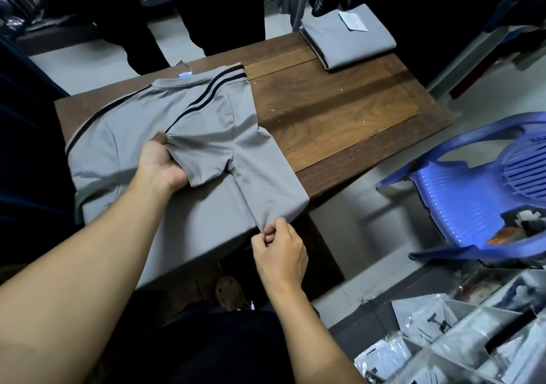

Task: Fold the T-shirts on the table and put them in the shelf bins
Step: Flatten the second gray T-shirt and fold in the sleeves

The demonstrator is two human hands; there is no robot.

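Head cam: the grey T-shirt (124, 153) lies spread on the left end of the wooden table (339, 112), right side already folded in, hem hanging over the near edge. The left hand (161, 162) grips the folded-over sleeve, fingers curled under the fabric and thumb on top. The right hand (279, 247) pinches the folded edge down by the hem between thumb and fingertips. A folded grey shirt stack (348, 38) sits at the far corner, well apart. A blue plastic chair (478, 188) stands to the right.
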